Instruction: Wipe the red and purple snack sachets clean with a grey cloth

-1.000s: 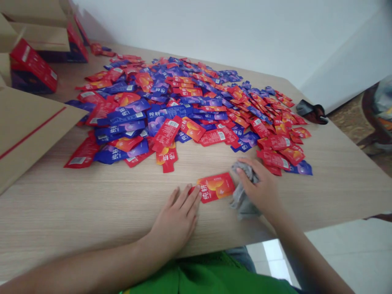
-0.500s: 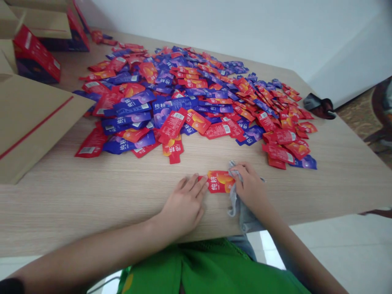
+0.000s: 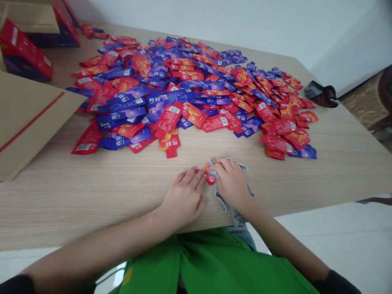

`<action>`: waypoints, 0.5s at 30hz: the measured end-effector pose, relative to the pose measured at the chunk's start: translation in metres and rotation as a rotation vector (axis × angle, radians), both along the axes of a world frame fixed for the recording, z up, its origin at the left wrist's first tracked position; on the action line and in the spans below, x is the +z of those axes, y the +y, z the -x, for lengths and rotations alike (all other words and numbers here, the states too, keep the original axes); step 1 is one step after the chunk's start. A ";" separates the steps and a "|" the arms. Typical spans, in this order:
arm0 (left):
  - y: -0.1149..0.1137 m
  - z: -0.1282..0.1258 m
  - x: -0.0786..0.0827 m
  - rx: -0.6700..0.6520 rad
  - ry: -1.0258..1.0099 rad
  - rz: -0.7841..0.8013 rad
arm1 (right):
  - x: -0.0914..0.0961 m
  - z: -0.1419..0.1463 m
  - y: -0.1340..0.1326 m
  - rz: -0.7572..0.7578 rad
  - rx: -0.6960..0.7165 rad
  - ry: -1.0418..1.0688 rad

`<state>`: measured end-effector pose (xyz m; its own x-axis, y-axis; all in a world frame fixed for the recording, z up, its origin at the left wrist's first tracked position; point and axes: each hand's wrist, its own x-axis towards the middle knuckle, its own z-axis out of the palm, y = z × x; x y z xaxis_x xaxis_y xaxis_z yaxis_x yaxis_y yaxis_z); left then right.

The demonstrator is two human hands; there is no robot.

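Note:
A red and orange sachet (image 3: pixel 211 179) with white lettering lies flat on the table in front of me. On its left end rest the outstretched fingers of my left hand (image 3: pixel 183 200), pressing it down. My right hand (image 3: pixel 234 183) is closed on a grey-blue cloth (image 3: pixel 237 217) and holds it against the sachet, covering most of the sachet's right part. The two hands are close together, with only a small strip of the sachet showing between them. Beyond them spreads a large pile of red and purple sachets (image 3: pixel 183 96).
An open cardboard box flap (image 3: pixel 33 118) juts over the table (image 3: pixel 122 183) at the left. Red and dark blue boxes (image 3: pixel 30 51) stand behind it. A dark glossy object (image 3: pixel 320 94), perhaps sunglasses, lies by the right edge. A white wall runs along the back.
My right hand has slid left with the cloth along the sachet, covering more of it. My left hand stays on the left end. The view has shifted slightly.

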<state>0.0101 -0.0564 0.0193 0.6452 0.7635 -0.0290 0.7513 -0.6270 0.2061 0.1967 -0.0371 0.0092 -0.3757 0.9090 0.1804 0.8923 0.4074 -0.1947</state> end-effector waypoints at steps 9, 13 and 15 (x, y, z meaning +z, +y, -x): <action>0.002 -0.003 0.001 -0.008 0.026 -0.014 | 0.006 -0.073 0.006 0.003 -0.245 0.049; 0.002 -0.004 0.001 -0.034 0.039 -0.027 | 0.016 -0.043 0.000 -0.113 -0.177 0.169; 0.002 -0.005 0.001 -0.040 0.061 -0.029 | 0.015 -0.024 -0.002 -0.066 0.048 0.167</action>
